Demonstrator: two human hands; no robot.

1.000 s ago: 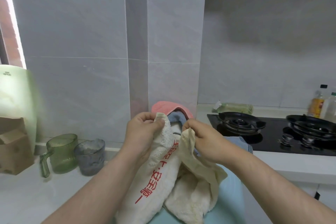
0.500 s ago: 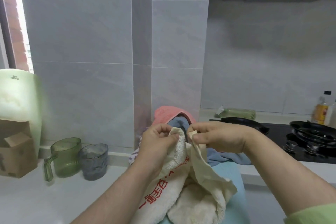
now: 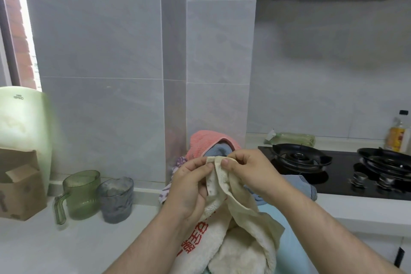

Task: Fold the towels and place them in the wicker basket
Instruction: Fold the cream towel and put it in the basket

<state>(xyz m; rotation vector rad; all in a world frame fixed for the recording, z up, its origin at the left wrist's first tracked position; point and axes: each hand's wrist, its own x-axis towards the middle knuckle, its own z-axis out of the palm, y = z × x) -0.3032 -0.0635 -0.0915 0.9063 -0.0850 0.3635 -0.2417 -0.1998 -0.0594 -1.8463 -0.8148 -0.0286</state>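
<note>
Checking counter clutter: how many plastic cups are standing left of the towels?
2: a green handled cup and a grey cup, touching, by the wall. The cardboard box could hide others.

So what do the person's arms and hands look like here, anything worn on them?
Both forearms are bare to the frame's bottom edge; no sleeve shows. The left hand and right hand wear no gloves, and no rings, watch or bracelet are visible. The fingernails look short and unpainted.

A green mug [image 3: 81, 194] and grey cup [image 3: 115, 199] stand touching on the counter [image 3: 55, 247], near a cardboard box [image 3: 20, 187].
</note>
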